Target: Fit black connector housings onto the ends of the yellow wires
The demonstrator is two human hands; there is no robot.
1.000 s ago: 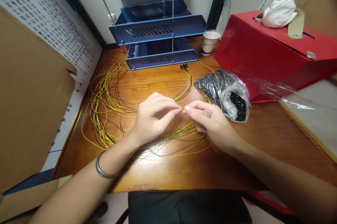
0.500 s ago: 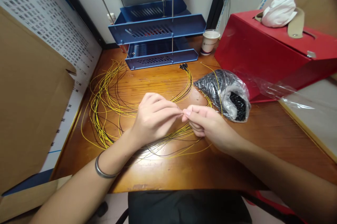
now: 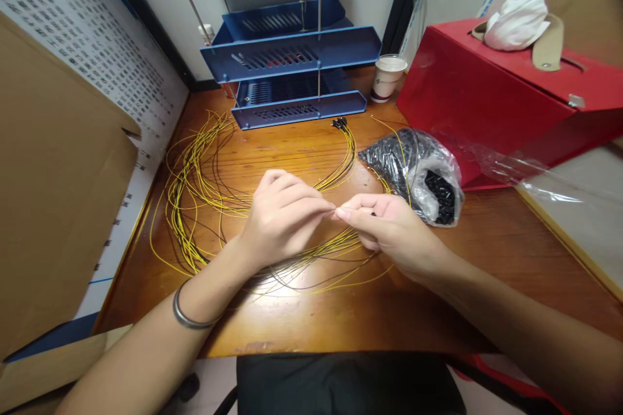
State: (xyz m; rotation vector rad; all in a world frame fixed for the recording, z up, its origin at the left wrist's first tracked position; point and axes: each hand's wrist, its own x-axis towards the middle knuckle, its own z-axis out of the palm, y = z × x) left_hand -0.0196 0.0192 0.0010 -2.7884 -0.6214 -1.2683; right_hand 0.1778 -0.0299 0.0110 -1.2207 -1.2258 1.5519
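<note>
On the wooden desk (image 3: 302, 149), your left hand (image 3: 282, 217) and right hand (image 3: 389, 226) pinch a wire end (image 3: 335, 211) together, fingertips meeting above the loose yellow wires (image 3: 195, 188) for control.

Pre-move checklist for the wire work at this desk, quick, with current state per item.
1. Left hand and right hand meet fingertip to fingertip above the desk: ok.
2. Wire end held in the pinch: cannot tell, too thin to make out between the fingers.
3. Small black part in the right hand: ok, a dark piece shows by the fingers.
4. Yellow wires within reach: ok, spread loose at left and under the hands, but tangled.
5. Bag of black parts near the right hand: ok, lying open beside it.
6. Cup apart from the wires: ok, it stands at the back by the blue trays.
</note>
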